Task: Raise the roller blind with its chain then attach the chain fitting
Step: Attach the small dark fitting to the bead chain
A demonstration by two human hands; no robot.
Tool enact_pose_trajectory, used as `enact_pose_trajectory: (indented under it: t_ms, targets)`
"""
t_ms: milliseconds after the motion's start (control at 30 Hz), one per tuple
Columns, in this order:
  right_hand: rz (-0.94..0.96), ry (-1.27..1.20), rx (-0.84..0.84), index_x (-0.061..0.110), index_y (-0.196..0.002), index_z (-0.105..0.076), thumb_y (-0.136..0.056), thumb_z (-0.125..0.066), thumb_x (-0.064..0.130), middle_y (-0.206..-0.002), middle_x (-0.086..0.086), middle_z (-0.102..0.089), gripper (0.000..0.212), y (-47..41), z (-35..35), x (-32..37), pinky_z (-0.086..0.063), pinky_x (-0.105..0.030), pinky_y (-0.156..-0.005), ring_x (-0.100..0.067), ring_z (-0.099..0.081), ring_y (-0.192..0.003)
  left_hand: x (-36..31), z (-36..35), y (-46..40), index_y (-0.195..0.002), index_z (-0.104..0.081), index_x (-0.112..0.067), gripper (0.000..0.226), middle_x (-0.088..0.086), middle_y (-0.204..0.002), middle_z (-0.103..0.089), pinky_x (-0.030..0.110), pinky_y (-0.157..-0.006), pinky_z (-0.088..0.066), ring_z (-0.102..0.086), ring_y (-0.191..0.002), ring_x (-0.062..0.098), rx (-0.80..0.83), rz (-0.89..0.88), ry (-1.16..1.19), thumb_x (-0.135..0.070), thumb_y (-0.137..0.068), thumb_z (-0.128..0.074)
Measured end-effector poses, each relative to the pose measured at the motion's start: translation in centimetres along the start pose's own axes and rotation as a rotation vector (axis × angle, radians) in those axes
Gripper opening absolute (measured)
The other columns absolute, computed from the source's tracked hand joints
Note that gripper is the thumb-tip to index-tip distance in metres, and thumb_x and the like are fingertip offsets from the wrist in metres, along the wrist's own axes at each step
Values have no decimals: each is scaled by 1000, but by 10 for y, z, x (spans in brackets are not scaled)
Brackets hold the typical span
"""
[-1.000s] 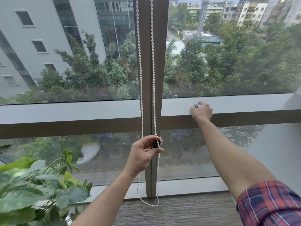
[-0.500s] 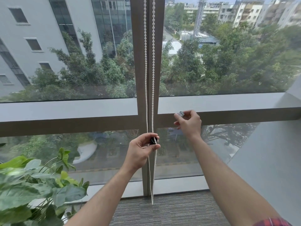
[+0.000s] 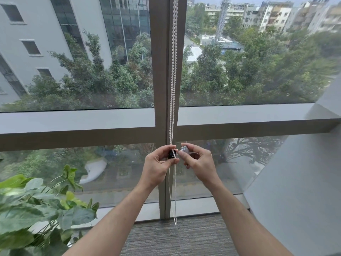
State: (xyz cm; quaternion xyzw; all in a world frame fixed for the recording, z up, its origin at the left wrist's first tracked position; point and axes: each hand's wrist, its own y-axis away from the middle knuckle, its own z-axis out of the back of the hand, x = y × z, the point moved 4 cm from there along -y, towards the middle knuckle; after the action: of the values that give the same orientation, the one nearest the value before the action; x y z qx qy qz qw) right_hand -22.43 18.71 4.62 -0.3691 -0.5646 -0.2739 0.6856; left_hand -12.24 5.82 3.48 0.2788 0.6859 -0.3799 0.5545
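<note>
Carried over from the ledge since a moment ago, right hand (image 3: 198, 164) now level with the left and just beside it, a small silvery cap (image 3: 184, 149) pinched between thumb and fingertips, other fingers loosely curled. Left hand (image 3: 158, 166) closed in a pinch on a dark fitting (image 3: 173, 154), a few beads of chain (image 3: 172, 89) lying across its face. Cap just right of fitting, near but not yet touching, open end seemingly tilted up and toward it; exact facing too small to tell. Chain running vertically, two strands close together down the mullion (image 3: 159, 71), through the left pinch and on to a loop hanging just above the carpet (image 3: 184, 237). Long axis up and down, so likely a short sideways closing move, right to left, with the left holding the fitting steady. Right hand the mover, left the anchor. Blind itself out of view above, glass clear, so raising judged done and attaching in hand. Risk judged: beads slipping off the fitting before the cap seats. Beyond the hands, ledge (image 3: 239, 117) across the window at mid-height, plant (image 3: 36, 209) at lower left, well clear of the work.
</note>
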Motion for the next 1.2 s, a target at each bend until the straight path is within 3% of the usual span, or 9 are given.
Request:
enact_pose_trajectory:
  t_ms: [67,133,300,467,567,733,933,1067,1200]
  targets:
    - [23,69,23,27,-113,-74,-75,-78,48,-71,15,-68,44,3,0,2,-47,-26,-57,-5,-57,-58,0,0,1,-109,-71,-17,42,2,-98,-78,26,-80,-58,-73,-92,12,5,1,8,11,-79,-74]
    - [51,119,35,32,-115,-70,-77,-79,46,-75,12,-65,41,5,1,6,-47,-25,-58,-6,-55,-60,-1,0,1,-110,-71,-15,40,5,-99,-78,25,-81,-58,-73,-93,14,11,0,14,11,-80,-73]
    - [96,158,35,30,-92,-64,-79,-77,46,-73,3,-67,24,5,1,18,-46,-21,-58,-8,-57,-61,-6,-1,2,-108,-71,-20,41,2,-98,-78,25,-81,-58,-73,-93,14,28,-10,-8,9,-79,-75]
    - [176,240,41,24,-91,-72,-87,-76,32,-75,-4,-73,11,4,-7,29,-52,-33,-63,-26,-65,-70,-14,-2,4,-110,-72,-27,45,-3,-105,-77,22,-81,-56,-72,-99,12,71,-63,-47,7,-80,-76]
    - [183,275,48,17,-92,-76,-88,-76,27,-77,-2,-75,11,2,-11,34,-55,-37,-66,-25,-67,-72,-17,0,4,-108,-72,-39,52,-7,-106,-77,21,-80,-56,-71,-100,10,79,-68,-62,3,-79,-77]
    - [201,316,58,15,-93,-78,-87,-77,23,-83,0,-77,9,-1,-14,38,-56,-37,-71,-20,-70,-77,-14,6,2,-114,-72,-29,46,-1,-108,-77,35,-84,-60,-71,-104,19,77,-62,-57,-1,-79,-78]
    - [362,465,83,16,-102,-78,-91,-71,16,-82,4,-68,12,1,-18,43,-43,-9,-73,3,-61,-78,-11,9,0,-119,-71,-21,48,0,-105,-77,40,-86,-60,-71,-99,18,67,-41,-70,3,-78,-78]
    - [416,554,138,7,-122,-70,-96,-64,8,-93,-4,-68,27,4,-21,43,-41,-4,-79,-7,-60,-83,-15,7,3,-108,-73,-37,47,2,-99,-77,38,-86,-60,-70,-94,15,93,-61,-54,-2,-77,-78]
    - [474,628,152,3,-129,-65,-97,-58,1,-95,-1,-62,32,9,-23,43,-39,-3,-83,-9,-58,-87,-15,6,4,-107,-74,-37,46,-1,-97,-77,38,-88,-59,-71,-96,14,99,-60,-45,-3,-76,-78]
